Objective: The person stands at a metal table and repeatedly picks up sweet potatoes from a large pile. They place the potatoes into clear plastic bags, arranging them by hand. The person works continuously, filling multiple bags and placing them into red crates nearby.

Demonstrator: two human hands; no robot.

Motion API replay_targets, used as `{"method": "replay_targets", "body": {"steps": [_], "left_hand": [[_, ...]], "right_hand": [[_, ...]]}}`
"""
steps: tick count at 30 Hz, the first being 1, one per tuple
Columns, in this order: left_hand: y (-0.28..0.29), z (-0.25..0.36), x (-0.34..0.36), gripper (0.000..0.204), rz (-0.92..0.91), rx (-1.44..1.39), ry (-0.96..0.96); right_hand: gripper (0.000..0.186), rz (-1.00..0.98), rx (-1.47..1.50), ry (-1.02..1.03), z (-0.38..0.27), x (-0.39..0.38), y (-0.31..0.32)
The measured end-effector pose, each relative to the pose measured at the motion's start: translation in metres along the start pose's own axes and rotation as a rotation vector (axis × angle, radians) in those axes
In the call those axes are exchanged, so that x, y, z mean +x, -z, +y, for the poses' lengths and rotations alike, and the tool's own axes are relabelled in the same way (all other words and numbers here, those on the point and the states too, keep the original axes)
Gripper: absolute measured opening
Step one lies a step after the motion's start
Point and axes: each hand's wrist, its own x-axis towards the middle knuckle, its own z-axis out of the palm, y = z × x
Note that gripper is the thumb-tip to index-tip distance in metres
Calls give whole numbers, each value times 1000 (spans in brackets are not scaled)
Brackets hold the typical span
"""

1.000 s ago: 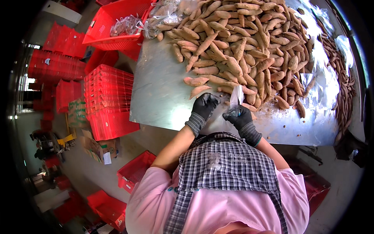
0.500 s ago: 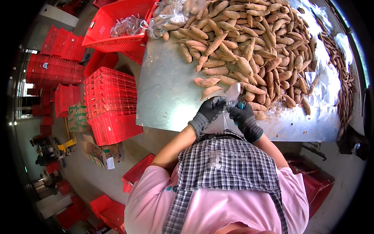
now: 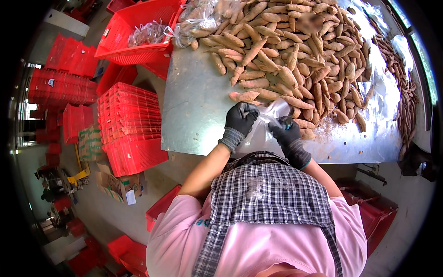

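At the near edge of a metal table, both my hands wear dark gloves with grey cuffs. My left hand is closed on one side of a thin, see-through plastic bag. My right hand pinches the other side, and the bag stretches between them. A bit of teal shows at my right hand's fingers, from a small tool mostly hidden in the grip. Just beyond my hands begins a big heap of sweet potatoes; a pinkish sweet potato lies closest to my left hand.
Filled plastic bags lie at the table's far left. Beside them stands a red crate with bagged produce. Stacked red crates stand left of the table. Plastic sheeting and a second row of darker roots lie at right.
My hands have moved apart, the left one slightly left and up, spreading the plastic bag wider. The teal tool, plain to see before, is now mostly covered by my right hand.
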Motion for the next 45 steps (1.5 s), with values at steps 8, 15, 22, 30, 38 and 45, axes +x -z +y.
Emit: {"method": "replay_targets", "body": {"steps": [8,15,22,30,38,45], "left_hand": [[58,10,24,16,417,833,-708],[43,-2,19,58,329,732,-391],[-12,3,4,44,-28,700,-251],[24,63,-20,62,211,822,-686],[33,14,-43,43,-240,217,-27],[10,6,-13,38,-257,207,-69]], "right_hand": [[7,125,843,-199,12,55,75],[17,342,337,93,-30,23,64],[26,212,-834,779,-23,-13,31],[22,310,-640,1116,-61,-14,84],[30,-365,-567,417,-16,56,115],[36,66,-1146,741,-85,168,0]]}}
